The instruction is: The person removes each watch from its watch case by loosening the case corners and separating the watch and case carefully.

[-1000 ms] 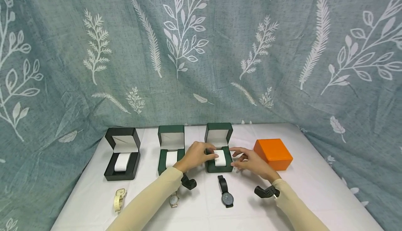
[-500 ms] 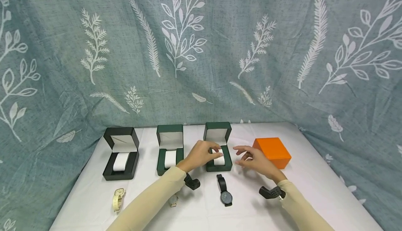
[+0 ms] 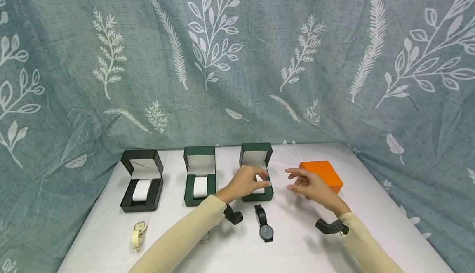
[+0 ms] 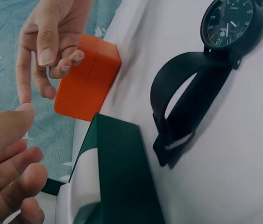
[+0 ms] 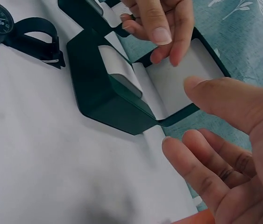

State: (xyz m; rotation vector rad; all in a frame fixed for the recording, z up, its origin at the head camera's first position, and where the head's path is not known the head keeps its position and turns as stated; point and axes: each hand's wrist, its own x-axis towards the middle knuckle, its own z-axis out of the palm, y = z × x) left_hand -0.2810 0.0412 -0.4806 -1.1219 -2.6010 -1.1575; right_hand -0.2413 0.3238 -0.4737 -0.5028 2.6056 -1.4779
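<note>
My left hand [image 3: 245, 182] hovers over the right-hand green watch box [image 3: 256, 148], its thumb and fingers apart and holding nothing. The box's lid stands up, and a white cushion [image 5: 122, 70] sits inside, partly covered by the hand in the head view. My right hand [image 3: 313, 188] is in the air to the right of that box, fingers loosely bent with nothing in them. Behind the right hand is an orange box [image 3: 324, 172], closed. A black watch [image 3: 266, 232] with its strap fastened in a loop lies in front of the green box.
Further left stand another open green watch box [image 3: 199, 151] and an open black one [image 3: 141, 207], each with a white cushion. A cream watch [image 3: 137, 238] lies at the left front. Another small watch [image 3: 205, 236] is mostly hidden by the left sleeve [image 3: 185, 236].
Both hands have shifted right. The right hand has drawn away from the green box's side toward the orange box, and the left hand now covers more of the cushion.
</note>
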